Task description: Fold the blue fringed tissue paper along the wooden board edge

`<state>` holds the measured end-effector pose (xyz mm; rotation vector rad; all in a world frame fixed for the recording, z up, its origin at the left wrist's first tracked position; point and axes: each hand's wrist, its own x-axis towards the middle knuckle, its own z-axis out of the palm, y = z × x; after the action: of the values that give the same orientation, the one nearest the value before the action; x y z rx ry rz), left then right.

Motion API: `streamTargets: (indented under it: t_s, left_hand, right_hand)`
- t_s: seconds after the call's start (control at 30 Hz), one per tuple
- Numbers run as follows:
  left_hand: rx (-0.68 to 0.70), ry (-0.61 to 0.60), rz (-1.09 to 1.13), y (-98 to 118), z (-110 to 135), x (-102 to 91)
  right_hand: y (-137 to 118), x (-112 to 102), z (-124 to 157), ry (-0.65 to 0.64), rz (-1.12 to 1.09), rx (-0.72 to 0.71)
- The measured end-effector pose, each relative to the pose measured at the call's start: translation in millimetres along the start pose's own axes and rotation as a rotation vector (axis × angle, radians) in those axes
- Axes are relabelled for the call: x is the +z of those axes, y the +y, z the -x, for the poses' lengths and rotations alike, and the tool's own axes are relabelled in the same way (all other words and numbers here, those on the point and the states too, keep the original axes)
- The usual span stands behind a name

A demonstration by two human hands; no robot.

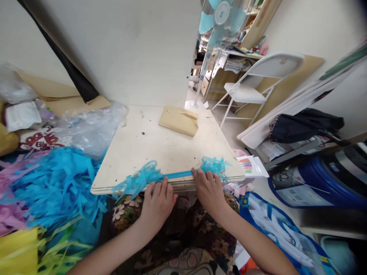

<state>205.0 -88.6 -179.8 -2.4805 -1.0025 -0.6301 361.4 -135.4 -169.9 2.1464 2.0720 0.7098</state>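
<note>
A blue tissue-paper fringe strip [174,175] lies along the near edge of a pale wooden board [160,147], with frilly tufts at both ends. My left hand [157,202] rests at the board's edge, fingers together and pressing down on the strip beside the left tuft. My right hand [208,189] lies beside it, fingers flat on the strip just left of the right tuft. Both palms face down. Nothing is lifted.
A tan paper envelope [179,120] lies at the board's far side. Heaps of blue, pink and yellow fringe [48,187] and clear plastic bags [91,128] crowd the left. A white folding chair [252,88], a fan [218,19] and leaning boards stand to the right.
</note>
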Motion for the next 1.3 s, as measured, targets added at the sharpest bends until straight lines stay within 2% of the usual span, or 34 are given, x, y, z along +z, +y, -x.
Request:
streamTargets:
  t_s: [0.23,0.37,0.47,0.67,0.8,0.93,1.1,1.3]
  left_hand:
    - [0.075,-0.014,0.077,-21,-1,6.6]
    - [0.058,0.022,0.087,-21,1,6.6]
    - [0.031,0.043,0.092,-17,-3,5.9]
    - [-0.005,-0.028,0.113,-15,-17,3.1]
    - [0.032,-0.067,0.089,-15,-22,1.5]
    - [0.084,-0.114,0.092,-17,-25,-1.0]
    - [0.082,-0.15,0.104,-18,-29,-1.5]
    - [0.035,-0.168,0.119,-16,-32,3.1]
  right_hand:
    - [6,5,7,0.157,-0.035,-0.107]
    - [4,9,10,0.254,-0.049,-0.103]
    - [2,7,5,0.273,-0.046,-0.107]
    - [7,-7,-14,0.146,-0.05,-0.108]
    - [2,-12,-18,0.165,-0.054,-0.143]
    - [-7,-13,-24,0.16,-0.143,-0.234]
    - [-12,-8,-42,0.056,-0.289,-0.388]
    - [-8,-8,-55,-0.077,-0.339,-0.464]
